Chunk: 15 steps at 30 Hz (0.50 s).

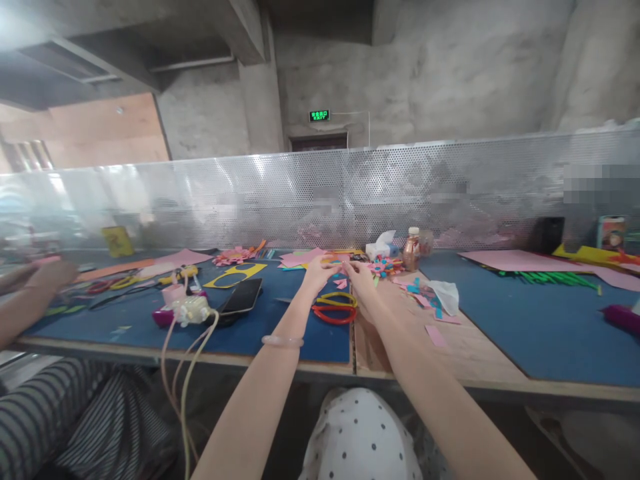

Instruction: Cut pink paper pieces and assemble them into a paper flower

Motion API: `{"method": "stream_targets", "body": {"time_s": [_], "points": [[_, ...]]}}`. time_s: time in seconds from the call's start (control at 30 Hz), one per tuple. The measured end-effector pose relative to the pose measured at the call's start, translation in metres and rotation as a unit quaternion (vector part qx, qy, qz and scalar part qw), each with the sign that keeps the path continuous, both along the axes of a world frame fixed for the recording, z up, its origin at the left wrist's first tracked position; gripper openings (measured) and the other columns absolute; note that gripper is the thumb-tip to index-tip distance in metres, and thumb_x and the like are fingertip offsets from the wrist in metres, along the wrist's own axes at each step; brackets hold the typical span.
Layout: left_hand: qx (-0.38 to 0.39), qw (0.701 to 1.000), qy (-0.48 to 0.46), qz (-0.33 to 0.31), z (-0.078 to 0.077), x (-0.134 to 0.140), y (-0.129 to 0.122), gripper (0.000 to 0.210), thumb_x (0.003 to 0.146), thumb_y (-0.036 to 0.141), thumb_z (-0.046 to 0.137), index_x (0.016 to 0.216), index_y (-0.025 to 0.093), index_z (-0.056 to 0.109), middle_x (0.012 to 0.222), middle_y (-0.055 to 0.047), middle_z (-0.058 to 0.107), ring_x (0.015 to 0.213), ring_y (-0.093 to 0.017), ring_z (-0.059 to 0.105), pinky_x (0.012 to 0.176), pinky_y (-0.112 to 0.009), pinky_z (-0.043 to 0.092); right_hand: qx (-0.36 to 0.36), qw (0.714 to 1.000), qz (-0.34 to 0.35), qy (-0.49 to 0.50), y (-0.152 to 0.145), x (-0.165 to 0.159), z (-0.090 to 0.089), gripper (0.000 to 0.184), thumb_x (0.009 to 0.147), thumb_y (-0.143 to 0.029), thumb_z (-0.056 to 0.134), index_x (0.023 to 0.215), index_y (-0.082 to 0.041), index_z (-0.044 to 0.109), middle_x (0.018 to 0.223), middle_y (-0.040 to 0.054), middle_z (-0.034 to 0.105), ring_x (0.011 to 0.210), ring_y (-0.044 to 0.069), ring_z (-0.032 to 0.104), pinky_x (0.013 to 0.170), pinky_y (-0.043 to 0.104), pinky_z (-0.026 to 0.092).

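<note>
My left hand (320,275) and my right hand (359,275) meet at the fingertips above the blue mat, with the fingers of each pressed together. Whatever they hold is too small and blurred to name. Just below them lie small pink paper pieces (341,284). Nearer to me, scissors with red handles (335,318) rest beside a yellow handle loop (342,300). Beyond my left hand is a stack of coloured paper sheets (302,257). Multicoloured paper flowers (386,267) sit right of my right hand.
Left of my arms are a black phone (243,296), a cable cluster (191,309) and a yellow paper with round holes (235,275). Paper scraps and a white tissue (444,297) lie right, a bottle (412,249) behind. A co-worker's hands (47,280) work far left.
</note>
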<state>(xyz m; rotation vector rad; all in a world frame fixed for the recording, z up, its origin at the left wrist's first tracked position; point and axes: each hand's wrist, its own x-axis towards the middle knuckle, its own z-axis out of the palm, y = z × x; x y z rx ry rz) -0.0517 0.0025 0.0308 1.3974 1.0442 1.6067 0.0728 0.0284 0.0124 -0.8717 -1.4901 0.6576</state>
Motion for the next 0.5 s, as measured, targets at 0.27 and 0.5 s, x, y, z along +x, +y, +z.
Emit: {"method": "stream_targets", "body": {"time_s": [0.27,0.5], "points": [[-0.008,1.0,0.024,-0.005,-0.004,0.0013,0.0014,0.069,0.055,0.016,0.077,0.114,0.011,0.043,0.074,-0.007,0.068,0.072,-0.019,0.065,0.074,-0.033,0.048,-0.021,1.0,-0.012,-0.008,-0.0094,0.0037,0.0076,0.016,0.069,-0.026,0.056,0.069,-0.013,0.065,0.065,0.0042,0.065,0.065,0.016,0.058,0.064,0.027,0.044],[-0.004,0.999,0.027,-0.018,-0.0028,0.001,0.0004,0.063,0.054,0.019,0.078,0.11,0.012,0.049,0.074,-0.006,0.067,0.068,-0.018,0.064,0.069,-0.031,0.048,-0.024,0.999,0.015,-0.019,-0.0065,0.0053,0.0074,0.018,0.07,-0.027,0.054,0.062,-0.013,0.063,0.051,0.0003,0.056,0.049,0.013,0.051,0.051,0.025,0.041]]}}
